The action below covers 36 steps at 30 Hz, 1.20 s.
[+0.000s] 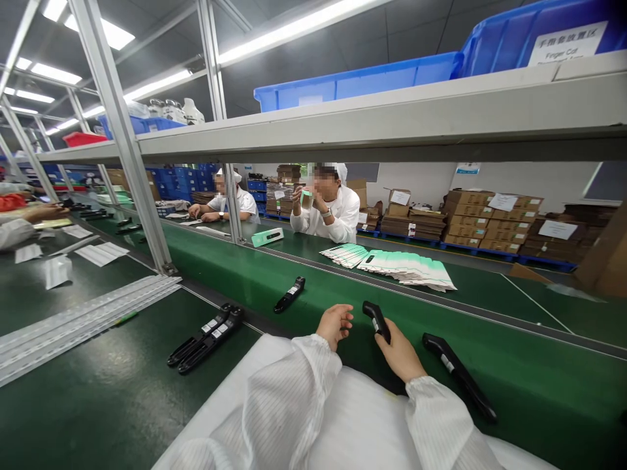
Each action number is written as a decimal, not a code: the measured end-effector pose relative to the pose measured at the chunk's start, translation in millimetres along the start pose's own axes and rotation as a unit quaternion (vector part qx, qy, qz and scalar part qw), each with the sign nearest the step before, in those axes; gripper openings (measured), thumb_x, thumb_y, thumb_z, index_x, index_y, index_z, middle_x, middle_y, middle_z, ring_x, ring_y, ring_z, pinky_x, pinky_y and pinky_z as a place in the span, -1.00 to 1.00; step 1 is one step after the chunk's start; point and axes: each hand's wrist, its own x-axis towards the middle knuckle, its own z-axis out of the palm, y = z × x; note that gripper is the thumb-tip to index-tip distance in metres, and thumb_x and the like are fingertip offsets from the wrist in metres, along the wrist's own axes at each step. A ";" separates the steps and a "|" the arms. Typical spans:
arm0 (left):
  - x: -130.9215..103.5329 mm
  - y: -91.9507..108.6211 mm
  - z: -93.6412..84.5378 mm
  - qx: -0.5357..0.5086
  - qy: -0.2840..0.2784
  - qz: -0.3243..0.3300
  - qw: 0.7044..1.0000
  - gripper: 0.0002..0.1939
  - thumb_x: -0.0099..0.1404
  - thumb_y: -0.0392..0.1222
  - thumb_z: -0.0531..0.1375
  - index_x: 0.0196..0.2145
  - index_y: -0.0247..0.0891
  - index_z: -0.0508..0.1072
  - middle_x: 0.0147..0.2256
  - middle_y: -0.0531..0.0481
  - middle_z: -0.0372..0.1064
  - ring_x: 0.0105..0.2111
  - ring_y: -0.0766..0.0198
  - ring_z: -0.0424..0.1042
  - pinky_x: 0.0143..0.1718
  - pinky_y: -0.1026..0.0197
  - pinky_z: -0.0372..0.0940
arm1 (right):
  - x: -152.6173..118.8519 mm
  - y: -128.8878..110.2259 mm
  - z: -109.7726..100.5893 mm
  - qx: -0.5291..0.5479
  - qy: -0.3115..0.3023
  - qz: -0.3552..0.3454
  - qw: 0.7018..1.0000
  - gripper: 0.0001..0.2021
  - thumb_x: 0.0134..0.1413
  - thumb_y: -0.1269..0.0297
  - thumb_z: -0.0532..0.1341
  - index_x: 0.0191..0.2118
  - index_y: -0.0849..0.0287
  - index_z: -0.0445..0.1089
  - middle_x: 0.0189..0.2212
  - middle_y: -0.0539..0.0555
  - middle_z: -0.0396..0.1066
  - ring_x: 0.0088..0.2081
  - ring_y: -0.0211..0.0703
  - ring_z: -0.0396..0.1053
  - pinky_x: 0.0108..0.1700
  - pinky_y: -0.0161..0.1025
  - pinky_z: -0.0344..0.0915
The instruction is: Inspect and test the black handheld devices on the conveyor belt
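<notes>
My right hand (399, 351) is gripping a black part (376, 320) above the green belt (548, 375). My left hand (336, 324) is hanging empty nearby, fingers curling. If my fingers are holding too loosely, the part could slip and bump.

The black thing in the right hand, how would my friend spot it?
Find the long green belt below the white shelf. Over it, the right hand reaches from a white sleeve. The black part is in its fingers, while the nearest black neighbours lie down, unheld.
</notes>
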 end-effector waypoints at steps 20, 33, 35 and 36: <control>27.2 29.3 -64.1 0.410 0.165 0.211 0.872 -0.56 -0.03 -0.43 0.17 -0.14 -0.23 0.27 -0.01 -0.23 0.15 0.12 -0.03 -0.04 0.05 0.06 -0.06 | -17.4 -19.3 4.7 -0.143 0.045 -0.183 0.972 -0.66 0.08 0.13 -0.05 -0.06 0.04 0.26 -0.03 0.11 0.27 0.02 0.02 0.16 -0.01 -0.05 0.15; 15.5 27.4 -31.9 0.003 -0.093 -0.030 0.995 -0.70 0.15 -0.22 -0.09 -0.28 -0.36 0.36 -0.35 -0.11 0.34 -0.48 0.34 0.33 -0.64 0.39 0.06 | -6.8 -17.7 7.4 0.156 -0.003 -0.069 0.985 -0.66 -0.10 0.05 0.13 -0.20 0.09 0.36 -0.14 0.12 0.37 -0.16 -0.03 0.34 -0.18 -0.13 0.26; 6.1 25.8 -19.9 -0.120 -0.140 -0.067 0.981 -0.67 0.18 -0.14 -0.09 -0.27 -0.37 0.36 -0.39 -0.07 0.33 -0.55 0.40 0.28 -0.71 0.42 -0.04 | -6.6 -20.6 7.8 0.235 -0.007 -0.027 0.972 -0.65 -0.14 0.02 0.16 -0.22 0.10 0.37 -0.22 0.11 0.42 -0.25 -0.06 0.38 -0.25 -0.16 0.28; 1.9 24.5 -14.6 -0.142 -0.152 -0.075 0.975 -0.65 0.20 -0.09 -0.07 -0.26 -0.37 0.37 -0.42 -0.05 0.32 -0.57 0.41 0.27 -0.73 0.42 -0.08 | -7.1 -22.5 7.7 0.265 -0.004 -0.009 0.964 -0.64 -0.16 0.01 0.17 -0.24 0.10 0.38 -0.26 0.10 0.43 -0.30 -0.08 0.39 -0.28 -0.18 0.28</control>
